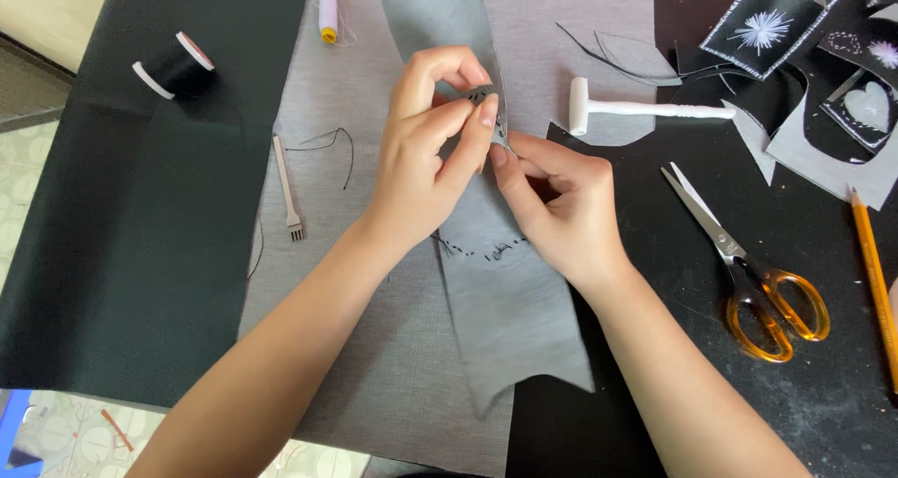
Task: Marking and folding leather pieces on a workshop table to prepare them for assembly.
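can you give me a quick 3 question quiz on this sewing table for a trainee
1. True or false: the scissors with amber handles lie shut, to the right of the right hand.
2. Multiple choice: what do both hands pinch between their fingertips? A) the black thread spool B) the grey strip of material C) the white mallet
3. Short answer: which tool lies on the grey cloth just left of the left hand?

Key:
1. False, the blades are parted.
2. B
3. The pronged punch, with teeth at its near end.
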